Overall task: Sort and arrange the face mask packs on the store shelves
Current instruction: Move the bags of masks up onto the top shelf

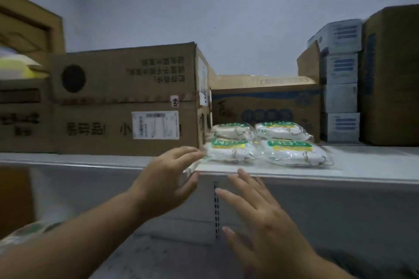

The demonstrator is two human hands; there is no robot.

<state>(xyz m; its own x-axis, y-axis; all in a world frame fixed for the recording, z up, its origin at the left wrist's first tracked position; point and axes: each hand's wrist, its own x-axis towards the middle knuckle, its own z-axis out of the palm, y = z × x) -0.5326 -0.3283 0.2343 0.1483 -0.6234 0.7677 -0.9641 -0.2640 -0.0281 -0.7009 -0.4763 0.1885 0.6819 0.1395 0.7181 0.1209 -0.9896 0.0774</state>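
Several clear face mask packs with green and yellow labels lie flat on the top shelf (pixel 362 165). The front left pack (pixel 231 150) and front right pack (pixel 294 153) sit near the shelf edge, with two more packs (pixel 260 130) behind them. My left hand (pixel 165 176) reaches to the shelf edge with straight fingers, its fingertips at the left end of the front left pack. My right hand (pixel 265 217) hovers below the shelf edge, fingers spread, holding nothing.
Large cardboard boxes (pixel 124 97) stand on the shelf left of the packs, and a lower box (pixel 265 102) stands behind them. Stacked white and blue cartons (pixel 340 88) and a tall brown box (pixel 392 75) stand at the right. A slotted upright (pixel 216 208) runs below the shelf.
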